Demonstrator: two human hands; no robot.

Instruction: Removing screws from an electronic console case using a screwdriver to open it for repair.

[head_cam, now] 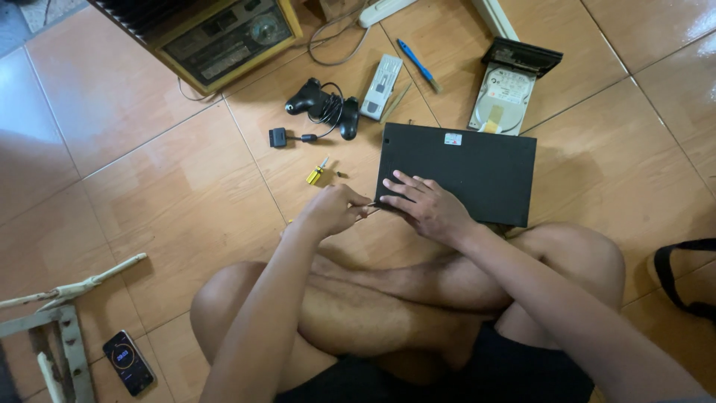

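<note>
A closed black laptop [477, 168] lies on the tiled floor in front of my crossed legs. My right hand [425, 205] rests flat on its near left corner, fingers spread. My left hand [335, 209] is closed around a thin dark tool whose tip [371, 204] points at that same laptop corner, close to my right fingertips. A small yellow-handled screwdriver [316, 174] lies on the floor just beyond my left hand, with a tiny dark bit [340, 175] beside it.
A black game controller [324, 104] with coiled cable, a grey remote [381, 86], a blue pen [418, 65], a bare hard drive [502, 99], an old radio [224, 37], a phone [128, 362], wooden scraps [67, 328] and a sandal [682, 280] lie around.
</note>
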